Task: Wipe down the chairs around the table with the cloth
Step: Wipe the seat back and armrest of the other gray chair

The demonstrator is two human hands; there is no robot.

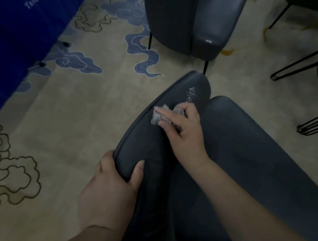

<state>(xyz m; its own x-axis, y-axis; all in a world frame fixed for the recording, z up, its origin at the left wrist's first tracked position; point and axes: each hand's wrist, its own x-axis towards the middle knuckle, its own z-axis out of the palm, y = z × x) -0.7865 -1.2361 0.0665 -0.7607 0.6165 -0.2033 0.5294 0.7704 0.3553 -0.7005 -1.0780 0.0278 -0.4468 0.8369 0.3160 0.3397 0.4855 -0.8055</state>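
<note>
My left hand (113, 175) is clamped on the near end of the chair (153, 147) backrest's top edge, thumb on the inner face and fingers wrapped over the piping, which steadies it. My right hand (183, 129) presses the cloth (159, 115), a small grey crumpled wad, against the padded inner face a little farther along; some fingers lie flat over it and others curl round its bunched far side, so the two hands are apart, each on its own job. The backrest's long axis runs from near-left, by my left hand, away to the far right, where its rounded end points toward the second chair (189, 22) standing on the carpet (72, 115). Just beyond the cloth a pale speckled smear (191, 93) sits on the upholstery, and I judge that to be the next patch to clear. To do this well I should keep the cloth flat under my palm instead of balled up, stroke along the length of the rest toward that far end, and overlap passes, following the piping seam where dirt may lodge. Blue draped fabric (21, 30) hangs at the far left.
</note>
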